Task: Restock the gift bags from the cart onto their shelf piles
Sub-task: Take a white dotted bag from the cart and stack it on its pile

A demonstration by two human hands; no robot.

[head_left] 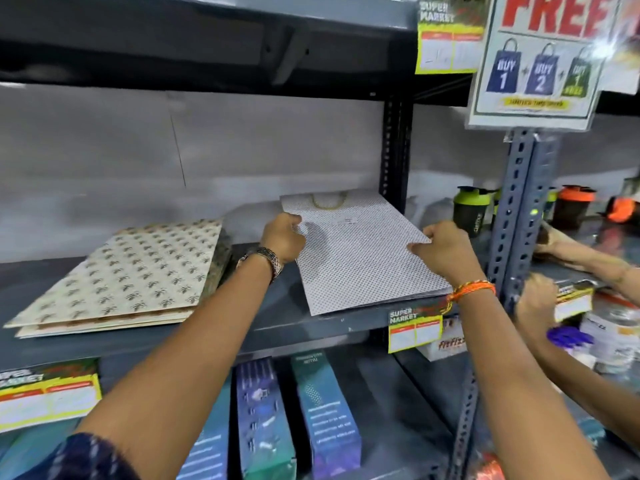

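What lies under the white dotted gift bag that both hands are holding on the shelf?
The dotted gift bag lies on the grey shelf. Edges at its front right corner suggest more flat bags beneath; the top bag covers them, so their number and pattern stay hidden.

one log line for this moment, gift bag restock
step: placing dotted gift bag on shelf | left hand: gripping edge | right hand: gripping edge | leaf-print pile: untouched

Both hands [282,239] [445,249] on dotted gift bag [360,252], grey shelf [277,317]
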